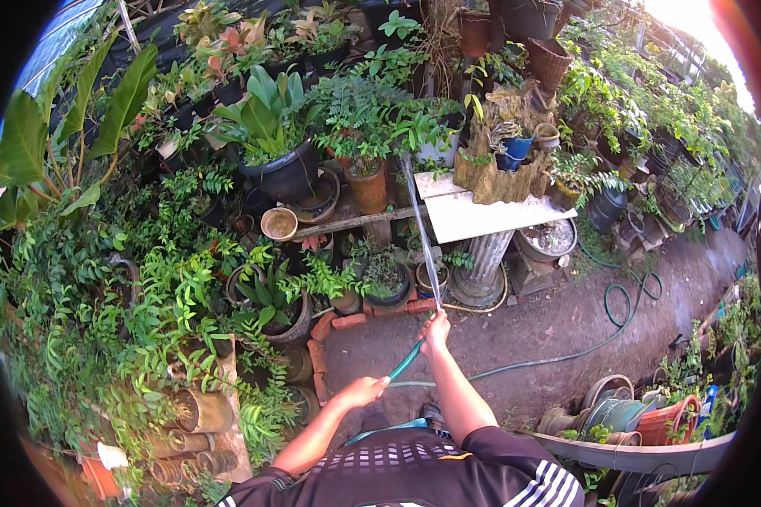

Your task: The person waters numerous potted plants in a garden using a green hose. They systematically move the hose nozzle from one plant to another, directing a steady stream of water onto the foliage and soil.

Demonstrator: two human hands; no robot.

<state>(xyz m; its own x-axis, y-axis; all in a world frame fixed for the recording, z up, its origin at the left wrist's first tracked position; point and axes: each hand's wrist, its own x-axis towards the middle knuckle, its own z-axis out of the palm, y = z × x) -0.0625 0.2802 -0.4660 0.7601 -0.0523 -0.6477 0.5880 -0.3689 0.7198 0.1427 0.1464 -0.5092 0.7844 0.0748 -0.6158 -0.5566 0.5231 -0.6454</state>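
Observation:
My right hand (436, 331) grips the end of a green garden hose (407, 360), out in front of my body. Lower and to the left, my left hand (363, 391) is closed around the same hose. A jet of water (422, 228) leaves the hose end and runs forward to the potted plants. It meets the foliage near a white pot (437, 151), beside a terracotta pot (368, 187) with a leafy plant. Leaves partly hide where the water lands.
A white slab (482, 218) on a fluted column (485, 260) bears driftwood (501, 127) and a blue pot (515, 152). Red bricks (349, 321) edge the bed. The hose trails over the dirt path (545, 336). Stacked pots (621, 412) lie at right; a large black pot (282, 171) stands left.

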